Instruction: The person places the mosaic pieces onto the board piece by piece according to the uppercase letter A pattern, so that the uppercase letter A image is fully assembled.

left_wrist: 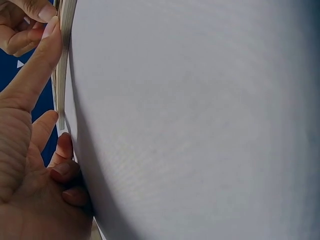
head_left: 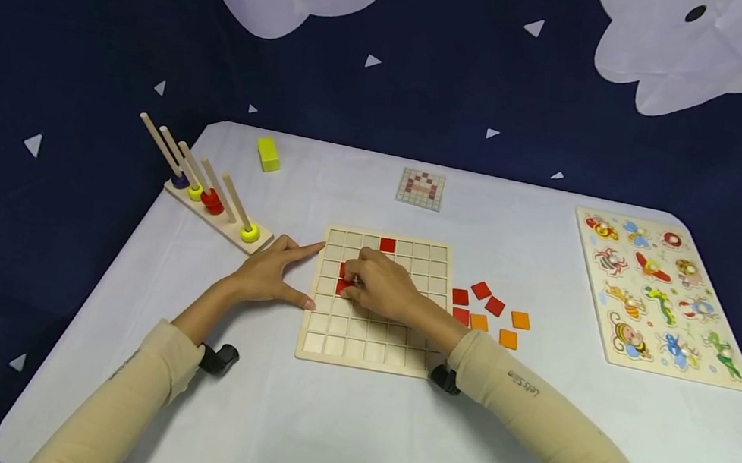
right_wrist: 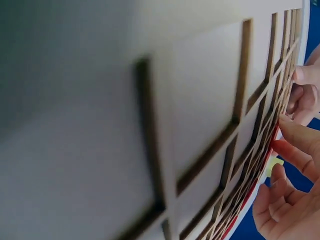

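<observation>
A wooden grid board (head_left: pixel 324 344) lies flat on the white table. My left hand (head_left: pixel 270 273) steadies its left edge, index finger and thumb spread and both tips against the frame; the left wrist view shows the thumb along the board's side (left_wrist: pixel 65 65). Over the left part of the grid, my right hand (head_left: pixel 384 285) pinches a red square tile (head_left: pixel 342 288) at a cell, thumb and index finger at its edges. Another red tile (head_left: pixel 342 269) shows just above it, partly covered by the fingers. One red tile (head_left: pixel 387 245) sits in the top row.
Loose red tiles (head_left: pixel 494 306) and orange tiles (head_left: pixel 520 320) lie right of the board. Behind it is a pattern card (head_left: pixel 420 189). A peg stacker (head_left: pixel 234 230) and yellow block (head_left: pixel 268 155) stand to the left, an insect puzzle (head_left: pixel 666 296) far right.
</observation>
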`<state>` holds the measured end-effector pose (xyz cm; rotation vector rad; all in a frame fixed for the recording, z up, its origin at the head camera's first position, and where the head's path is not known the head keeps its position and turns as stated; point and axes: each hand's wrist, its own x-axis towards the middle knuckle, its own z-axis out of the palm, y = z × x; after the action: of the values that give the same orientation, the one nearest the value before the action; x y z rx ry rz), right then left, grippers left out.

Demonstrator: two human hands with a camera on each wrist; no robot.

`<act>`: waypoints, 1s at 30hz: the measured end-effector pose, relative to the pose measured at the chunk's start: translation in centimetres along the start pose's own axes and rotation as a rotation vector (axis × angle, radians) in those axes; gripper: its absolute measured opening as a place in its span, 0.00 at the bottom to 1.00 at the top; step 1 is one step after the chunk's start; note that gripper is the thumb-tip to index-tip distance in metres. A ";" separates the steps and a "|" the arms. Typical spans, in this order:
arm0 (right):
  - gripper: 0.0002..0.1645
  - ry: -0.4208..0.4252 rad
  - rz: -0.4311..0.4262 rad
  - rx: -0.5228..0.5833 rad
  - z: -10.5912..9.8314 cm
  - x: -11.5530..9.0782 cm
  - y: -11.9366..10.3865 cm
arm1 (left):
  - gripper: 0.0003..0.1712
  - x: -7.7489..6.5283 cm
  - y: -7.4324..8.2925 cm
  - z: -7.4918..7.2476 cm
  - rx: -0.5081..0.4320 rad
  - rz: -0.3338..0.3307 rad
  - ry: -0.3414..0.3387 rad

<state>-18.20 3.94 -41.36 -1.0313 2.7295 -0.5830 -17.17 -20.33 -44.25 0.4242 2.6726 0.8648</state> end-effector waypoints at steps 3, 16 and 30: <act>0.16 0.010 -0.003 -0.010 -0.2 -0.4 0.1 | 0.62 -0.1 -0.1 0.1 -0.012 0.001 -0.002; 0.19 0.121 0.139 0.049 -4.1 -5.6 5.3 | 0.63 -0.1 0.1 0.0 -0.011 -0.006 0.017; 0.17 0.180 0.347 0.014 -6.0 -10.7 10.7 | 0.63 -0.1 0.0 -0.1 -0.006 -0.003 0.007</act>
<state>-18.37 20.18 -40.17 -0.5007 2.9564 -0.6583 -17.12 -20.37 -44.17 0.4160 2.6751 0.8750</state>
